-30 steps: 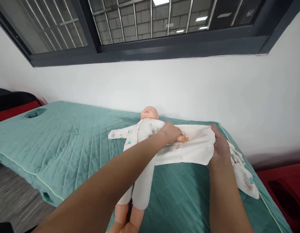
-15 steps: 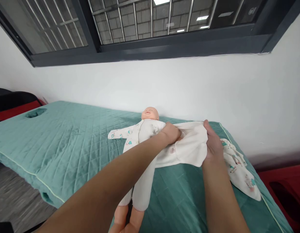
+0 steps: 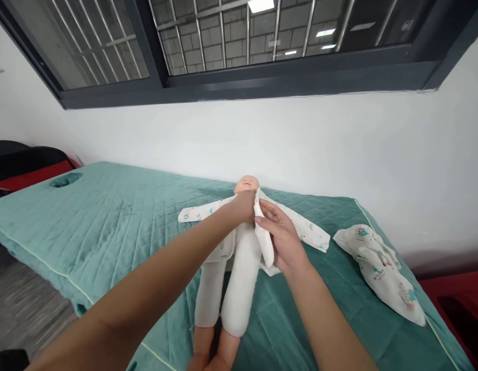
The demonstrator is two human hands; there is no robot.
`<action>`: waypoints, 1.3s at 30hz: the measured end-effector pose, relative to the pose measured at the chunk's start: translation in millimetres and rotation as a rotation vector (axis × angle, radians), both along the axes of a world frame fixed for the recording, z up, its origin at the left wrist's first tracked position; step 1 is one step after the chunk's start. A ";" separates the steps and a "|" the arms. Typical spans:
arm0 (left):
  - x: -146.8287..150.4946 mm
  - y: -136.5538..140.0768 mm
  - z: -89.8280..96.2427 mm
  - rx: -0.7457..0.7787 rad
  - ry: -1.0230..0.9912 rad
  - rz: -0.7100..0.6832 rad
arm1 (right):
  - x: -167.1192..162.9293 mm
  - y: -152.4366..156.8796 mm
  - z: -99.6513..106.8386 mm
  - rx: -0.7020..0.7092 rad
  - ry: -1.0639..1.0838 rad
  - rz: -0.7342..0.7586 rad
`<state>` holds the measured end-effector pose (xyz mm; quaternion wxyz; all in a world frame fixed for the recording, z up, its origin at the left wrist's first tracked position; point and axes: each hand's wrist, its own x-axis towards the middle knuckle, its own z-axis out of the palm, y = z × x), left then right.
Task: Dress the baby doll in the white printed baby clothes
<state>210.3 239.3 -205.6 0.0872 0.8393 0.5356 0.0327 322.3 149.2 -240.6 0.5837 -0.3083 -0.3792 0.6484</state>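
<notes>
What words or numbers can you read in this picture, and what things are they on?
There are no words or numbers I can read for sure.
Pale mark at the upper right of the window: too small and blurred to read.
Patterned cloth on the right: tiny marks by its pictures, too small to tell whether they're letters.
Doll's shirt: little prints, no readable words.

Doll head [image 3: 247, 182] smooth plastic; shirt [image 3: 265, 245] matt cloth.
</notes>
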 end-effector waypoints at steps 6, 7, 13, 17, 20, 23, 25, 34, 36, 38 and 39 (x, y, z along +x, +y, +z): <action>-55.2 -19.3 2.9 0.045 -0.358 0.099 | -23.3 -6.3 -23.1 0.152 -0.370 -0.036; -58.8 -22.0 0.1 0.012 -0.447 0.129 | -26.7 -8.5 -26.1 0.200 -0.492 -0.054; -52.2 -20.0 -14.2 -0.094 -0.558 0.228 | -41.7 -27.4 -30.0 0.673 -1.041 -0.123; -42.7 -4.9 -20.1 -0.020 -0.562 0.329 | -42.0 -36.8 -21.7 0.748 -1.186 -0.094; -42.6 6.7 -26.2 0.018 -0.589 0.405 | -39.7 -38.6 -16.2 0.729 -1.304 -0.122; -44.4 13.4 -33.2 0.030 -0.641 0.453 | -38.6 -35.8 -16.6 0.753 -1.432 -0.183; -45.0 14.0 -37.7 0.037 -0.703 0.465 | -38.8 -33.0 -19.9 0.777 -1.499 -0.188; -74.4 -39.2 -74.7 0.266 -1.005 0.450 | -42.9 -29.7 -34.6 0.861 -1.658 -0.167; -88.7 -67.4 -92.6 0.311 -0.993 0.417 | -43.8 -30.1 -35.7 0.872 -1.670 -0.174; -102.8 -98.0 -110.2 0.350 -0.984 0.403 | -45.1 -30.7 -36.1 0.871 -1.674 -0.183; -109.0 -112.8 -117.6 0.356 -0.970 0.394 | -45.8 -31.2 -36.3 0.865 -1.672 -0.191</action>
